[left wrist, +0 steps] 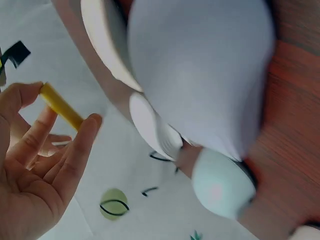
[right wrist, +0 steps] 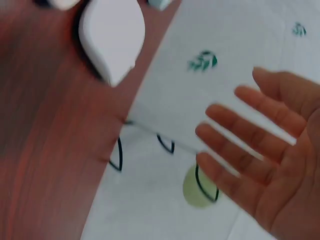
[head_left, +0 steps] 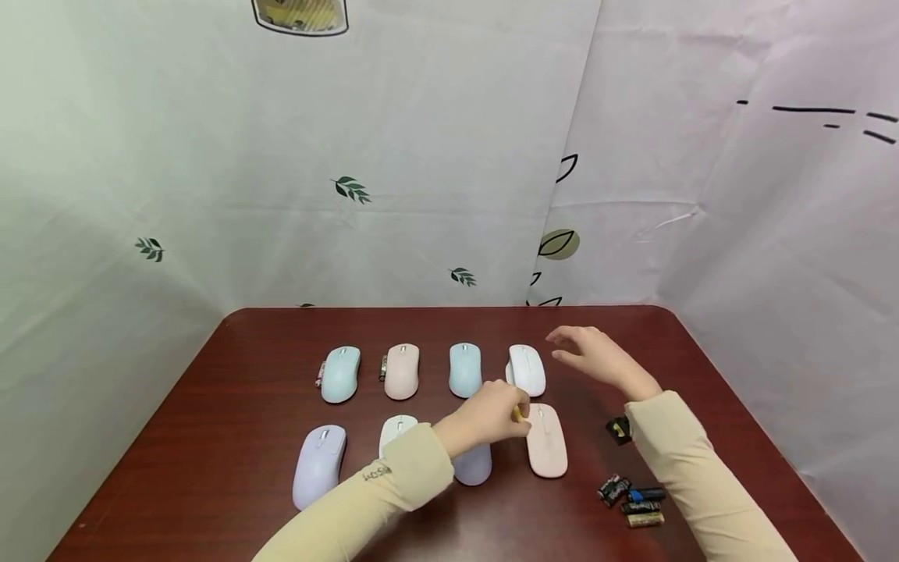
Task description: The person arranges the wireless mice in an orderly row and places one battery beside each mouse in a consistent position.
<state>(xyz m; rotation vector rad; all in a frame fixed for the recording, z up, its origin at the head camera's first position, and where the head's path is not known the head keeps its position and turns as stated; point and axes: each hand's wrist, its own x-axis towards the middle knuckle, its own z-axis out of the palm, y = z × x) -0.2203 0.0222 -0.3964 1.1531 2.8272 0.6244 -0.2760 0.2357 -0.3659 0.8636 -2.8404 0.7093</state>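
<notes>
My left hand (head_left: 489, 415) pinches a small yellow battery (left wrist: 62, 107) between thumb and fingertips, above the gap between a pink mouse (head_left: 547, 445) and a lavender mouse (head_left: 474, 465). The left forearm and hand partly cover that lavender mouse. Fingers spread and holding nothing, my right hand (head_left: 597, 357) hovers just right of a white mouse (head_left: 528, 370) in the back row. The right wrist view shows its relaxed fingers (right wrist: 240, 155) apart from the white mouse. Something white sticks out at that mouse's left side.
Back row: a mint mouse (head_left: 340, 375), a beige mouse (head_left: 402, 371) and a light blue mouse (head_left: 465, 371); batteries (head_left: 321, 374) lie beside the first two. Front left: another lavender mouse (head_left: 319, 468) and a white mouse (head_left: 395, 429). Several loose batteries (head_left: 641, 507) and a black object (head_left: 619, 429) lie right.
</notes>
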